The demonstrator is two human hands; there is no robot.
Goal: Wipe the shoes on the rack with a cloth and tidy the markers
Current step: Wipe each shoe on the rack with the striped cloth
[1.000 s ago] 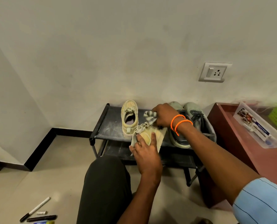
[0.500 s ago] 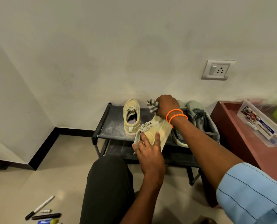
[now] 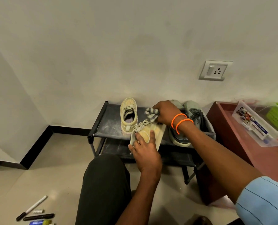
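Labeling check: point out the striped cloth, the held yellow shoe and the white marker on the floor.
striped cloth (image 3: pixel 151 114), head view, bunched part left of the right hand.
held yellow shoe (image 3: pixel 145 132), head view, upper above the left hand's fingers.
white marker (image 3: pixel 36 205), head view, mid barrel.

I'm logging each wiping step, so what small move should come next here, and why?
Probably draw the striped cloth in the right hand along the beige shoe: the left hand holds it tilted at the rack edge, with the cloth at its toe.
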